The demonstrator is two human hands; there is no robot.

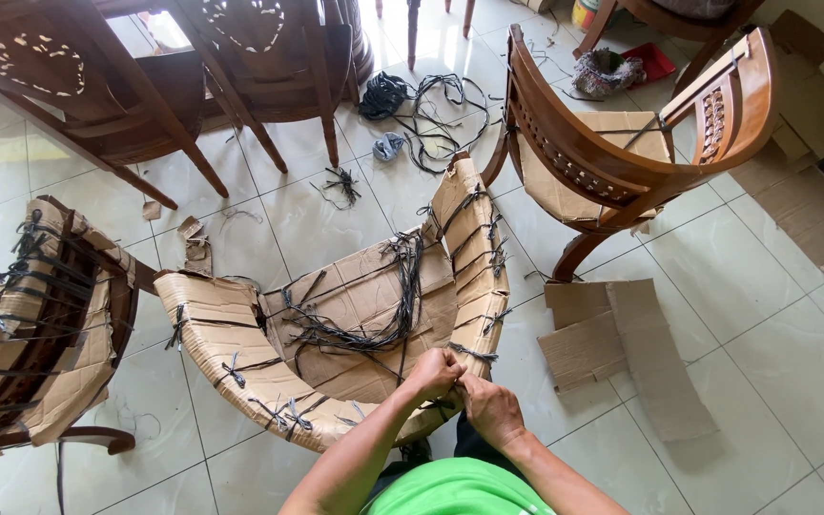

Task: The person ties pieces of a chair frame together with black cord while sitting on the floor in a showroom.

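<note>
Chair, cardboard-wrapped, is lying on tiles; left hand and right hand are pinching black strap, fingers closed on it.

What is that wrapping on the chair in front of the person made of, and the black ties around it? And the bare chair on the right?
The wrapping looks like plain brown corrugated cardboard, matte with creased edges. The black ties seem to be thin flat plastic or rubber strips, knotted; which one is unclear. The bare chair looks like glossy varnished reddish-brown wood.
</note>
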